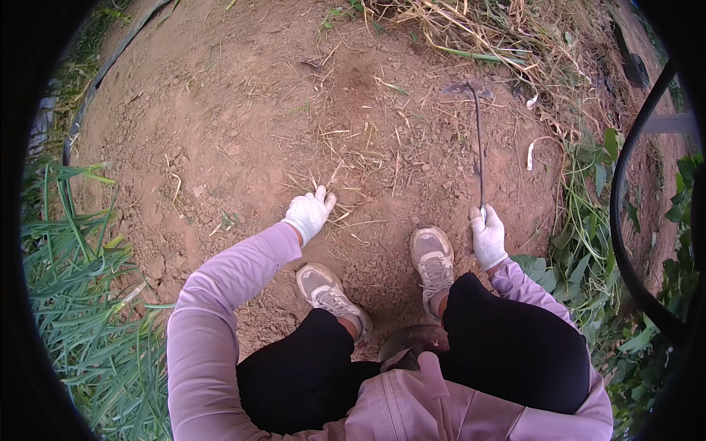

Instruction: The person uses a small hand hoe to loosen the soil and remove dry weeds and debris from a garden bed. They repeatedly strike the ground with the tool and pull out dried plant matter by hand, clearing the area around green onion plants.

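My left hand point(310, 213), in a white glove, is low over the soil in front of my left shoe. Its fingers touch dry grass stalks point(345, 212) lying on the ground, and whether any stalk is gripped is hard to tell. In a matching glove, my right hand point(487, 237) is closed round the lower end of a hand hoe point(479, 132) with a thin metal shaft. The hoe's wide, soil-coloured blade lies on the ground, away from me, below the heap of dry grass.
Green onion-like leaves point(94, 297) grow densely at the left. A heap of dry grass point(496, 33) lies at the top right, and leafy vines point(584, 264) spread down the right side. A black hose-like loop point(618, 193) curves at the right. My shoes point(433, 259) stand on bare soil.
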`<state>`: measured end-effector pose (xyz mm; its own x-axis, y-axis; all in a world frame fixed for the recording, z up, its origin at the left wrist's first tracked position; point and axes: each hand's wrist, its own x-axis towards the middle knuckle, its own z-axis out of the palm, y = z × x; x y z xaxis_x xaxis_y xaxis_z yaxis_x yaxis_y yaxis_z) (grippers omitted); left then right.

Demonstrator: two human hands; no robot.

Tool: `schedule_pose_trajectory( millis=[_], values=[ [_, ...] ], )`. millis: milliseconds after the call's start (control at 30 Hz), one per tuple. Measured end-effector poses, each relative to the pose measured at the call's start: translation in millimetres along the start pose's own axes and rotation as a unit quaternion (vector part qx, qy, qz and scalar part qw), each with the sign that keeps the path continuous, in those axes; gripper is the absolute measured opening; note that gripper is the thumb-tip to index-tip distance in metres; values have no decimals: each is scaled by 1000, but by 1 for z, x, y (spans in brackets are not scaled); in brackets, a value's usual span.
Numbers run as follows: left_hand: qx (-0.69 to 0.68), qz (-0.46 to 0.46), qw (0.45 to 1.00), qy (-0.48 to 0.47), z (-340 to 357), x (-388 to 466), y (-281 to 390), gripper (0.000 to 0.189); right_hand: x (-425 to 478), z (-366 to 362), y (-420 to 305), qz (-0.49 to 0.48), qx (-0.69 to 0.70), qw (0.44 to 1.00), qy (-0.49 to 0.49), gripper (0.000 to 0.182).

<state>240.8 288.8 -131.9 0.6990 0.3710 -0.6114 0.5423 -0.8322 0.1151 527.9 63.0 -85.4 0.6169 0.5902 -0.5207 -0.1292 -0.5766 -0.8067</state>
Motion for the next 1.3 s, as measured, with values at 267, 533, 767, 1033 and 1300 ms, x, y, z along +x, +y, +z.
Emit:
schedule_pose_trajectory(
  millis=[267, 533, 767, 1033, 1300],
  values=[
    [-135, 136, 960, 203, -63, 83, 43, 46, 4, -16, 14, 30, 15, 996, 82, 22],
    [-24, 79, 996, 46, -70, 115, 85, 24, -7, -17, 25, -12, -385, 920, 79, 26],
    [-30, 78, 995, 55, -45, 37, 29, 24, -19, -29, 13, -48, -360, 932, -23, 24],
    [70, 260, 938, 219, -53, 57, 40, 16, 12, -5, -16, 151, -45, 977, -145, 26],
    [65, 300, 945, 114, -81, 97, 76, 29, -16, -20, 12, 100, 28, 995, -1, 24]
  ],
)
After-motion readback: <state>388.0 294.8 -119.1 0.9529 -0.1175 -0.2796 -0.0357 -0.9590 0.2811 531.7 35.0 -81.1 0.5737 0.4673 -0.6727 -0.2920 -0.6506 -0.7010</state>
